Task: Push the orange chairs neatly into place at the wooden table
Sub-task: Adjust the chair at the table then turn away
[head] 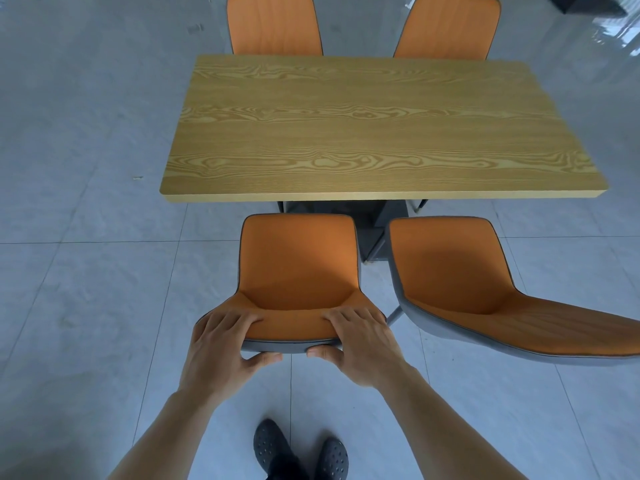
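Note:
A wooden table (377, 133) stands in the middle of the head view. In front of me an orange chair (298, 265) with a grey shell faces the table, its seat edge a little short of the table's near edge. My left hand (225, 344) and my right hand (360, 344) both grip the top of its backrest, fingers over the front and thumbs behind. A second orange chair (457, 271) stands to its right, turned at an angle. Two more orange chairs (273, 26) (450, 29) show their backrests beyond the far edge.
Grey tiled floor (86, 271) surrounds the table. The table's dark base (374, 230) shows between the two near chairs. My dark shoes (298, 452) stand behind the held chair. Something dark (588, 5) sits at the far right.

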Demonstrator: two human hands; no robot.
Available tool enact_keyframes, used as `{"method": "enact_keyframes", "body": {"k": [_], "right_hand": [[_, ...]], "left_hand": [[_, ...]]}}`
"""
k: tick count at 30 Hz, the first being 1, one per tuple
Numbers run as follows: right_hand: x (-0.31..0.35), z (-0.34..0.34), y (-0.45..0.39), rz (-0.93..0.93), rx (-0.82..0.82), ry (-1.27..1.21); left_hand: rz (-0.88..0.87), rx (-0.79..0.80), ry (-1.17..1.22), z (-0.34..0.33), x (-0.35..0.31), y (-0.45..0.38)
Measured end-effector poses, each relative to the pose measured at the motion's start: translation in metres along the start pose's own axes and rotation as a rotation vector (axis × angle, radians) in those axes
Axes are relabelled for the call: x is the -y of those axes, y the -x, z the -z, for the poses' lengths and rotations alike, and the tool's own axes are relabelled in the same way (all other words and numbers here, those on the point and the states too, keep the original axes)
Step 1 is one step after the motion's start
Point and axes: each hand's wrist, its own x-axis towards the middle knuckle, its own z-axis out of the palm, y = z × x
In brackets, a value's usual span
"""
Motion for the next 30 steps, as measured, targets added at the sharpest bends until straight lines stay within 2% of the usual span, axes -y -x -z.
{"method": "enact_keyframes", "body": {"k": [21, 30], "right_hand": [[0.0, 0.002, -0.001, -0.001, 0.01, -0.001], [0.021, 0.023, 0.0, -0.091, 0.057, -0.087]], "left_hand": [[0.022, 0.044, -0.035, 0.001, -0.001, 0.0], [0.03, 0.233, -0.009, 0.025, 0.003, 0.003]]}}
